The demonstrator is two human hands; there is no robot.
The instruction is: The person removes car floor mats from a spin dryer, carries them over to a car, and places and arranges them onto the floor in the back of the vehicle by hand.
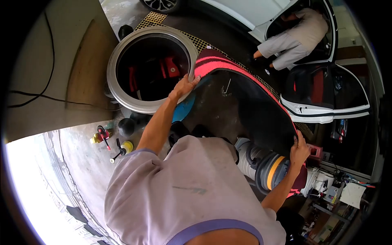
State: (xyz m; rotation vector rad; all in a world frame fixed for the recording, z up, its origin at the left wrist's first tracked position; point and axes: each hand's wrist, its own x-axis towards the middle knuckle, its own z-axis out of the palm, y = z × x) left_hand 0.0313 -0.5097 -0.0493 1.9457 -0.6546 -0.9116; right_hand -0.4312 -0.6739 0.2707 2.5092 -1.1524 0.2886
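Note:
A long floor mat (pixel 261 87), bright pink-red and dark maroon on its upper face with a black underside, is stretched in a curve between my hands. My left hand (pixel 184 86) grips its left end beside the metal rim of a round drum (pixel 153 107). Inside the drum lie red and black pieces (pixel 172 67) that look like mats. My right hand (pixel 299 150) is closed on the mat's other end, above a vacuum cleaner (pixel 271 169) with a yellow band. My fingertips are partly hidden by the mat.
A white car (pixel 241 12) with an open door (pixel 326 112) stands ahead, a person (pixel 300 34) leaning into it. Yellow floor grating (pixel 153 18) runs past the drum. Spray bottles (pixel 104 136) stand on the floor at left. A cluttered shelf (pixel 332 218) is at right.

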